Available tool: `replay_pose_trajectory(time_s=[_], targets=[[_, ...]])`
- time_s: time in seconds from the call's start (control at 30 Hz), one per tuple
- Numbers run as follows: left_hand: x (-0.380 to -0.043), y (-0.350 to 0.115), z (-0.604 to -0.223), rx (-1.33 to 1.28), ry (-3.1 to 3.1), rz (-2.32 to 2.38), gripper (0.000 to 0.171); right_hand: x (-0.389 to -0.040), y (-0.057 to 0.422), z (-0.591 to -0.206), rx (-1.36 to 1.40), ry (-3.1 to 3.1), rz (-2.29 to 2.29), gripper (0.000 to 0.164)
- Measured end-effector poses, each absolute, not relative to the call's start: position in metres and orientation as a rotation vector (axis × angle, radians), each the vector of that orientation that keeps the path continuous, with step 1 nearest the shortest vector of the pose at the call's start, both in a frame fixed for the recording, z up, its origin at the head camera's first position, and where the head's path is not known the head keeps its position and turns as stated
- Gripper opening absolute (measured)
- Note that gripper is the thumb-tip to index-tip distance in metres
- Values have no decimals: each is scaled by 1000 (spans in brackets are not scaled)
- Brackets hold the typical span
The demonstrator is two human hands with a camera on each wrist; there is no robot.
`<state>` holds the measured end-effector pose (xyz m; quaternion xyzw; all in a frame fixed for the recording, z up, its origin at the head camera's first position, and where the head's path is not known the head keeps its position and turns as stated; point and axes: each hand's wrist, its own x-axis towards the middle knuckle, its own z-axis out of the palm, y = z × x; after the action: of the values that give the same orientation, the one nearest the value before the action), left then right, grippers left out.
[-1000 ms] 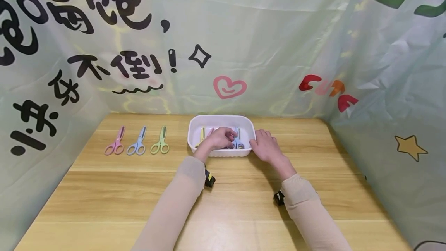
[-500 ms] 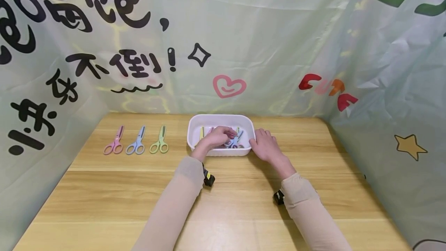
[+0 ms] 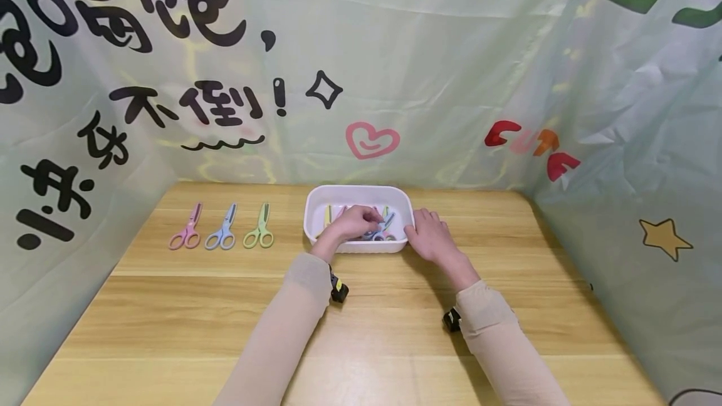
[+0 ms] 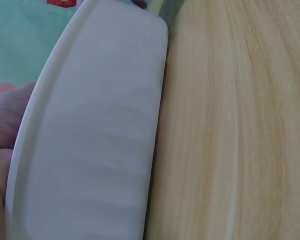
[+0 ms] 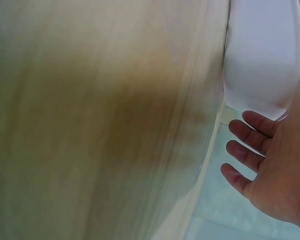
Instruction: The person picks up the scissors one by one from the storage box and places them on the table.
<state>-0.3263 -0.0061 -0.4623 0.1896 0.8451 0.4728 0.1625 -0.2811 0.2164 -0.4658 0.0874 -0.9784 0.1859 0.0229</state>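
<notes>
A white plastic basket (image 3: 361, 247) holds several small scissors in pastel colours. My left hand (image 3: 354, 223) reaches inside over its front rim, fingertips right by a pair of blue scissors (image 3: 385, 225). The hand covers part of those scissors, and I cannot tell if the fingers grip them. Yellow scissors (image 3: 328, 215) show at the basket's left side. My right hand (image 3: 431, 237) rests at the right front corner, thumb at the rim and fingers outside. In the right wrist view its fingers (image 5: 245, 156) are extended and spread beside the basket.
On the wooden table (image 3: 361, 318), pink scissors (image 3: 186, 230), blue scissors (image 3: 224, 230) and green scissors (image 3: 259, 230) lie in a row to the left, blades pointing away. A printed cloth (image 3: 451, 67) hangs behind the table and along both sides.
The blue scissors in the basket have shifted left and tilted, their handles now nearer my left hand. My right hand has stayed at the basket's corner.
</notes>
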Motion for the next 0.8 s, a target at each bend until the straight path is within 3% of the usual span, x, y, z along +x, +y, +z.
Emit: replay_pose_trajectory(time_s=[0.8], targets=[[-326, -6, -462, 544, 2475, 1320, 27, -280, 217, -465, 277, -3019, 565, 46]])
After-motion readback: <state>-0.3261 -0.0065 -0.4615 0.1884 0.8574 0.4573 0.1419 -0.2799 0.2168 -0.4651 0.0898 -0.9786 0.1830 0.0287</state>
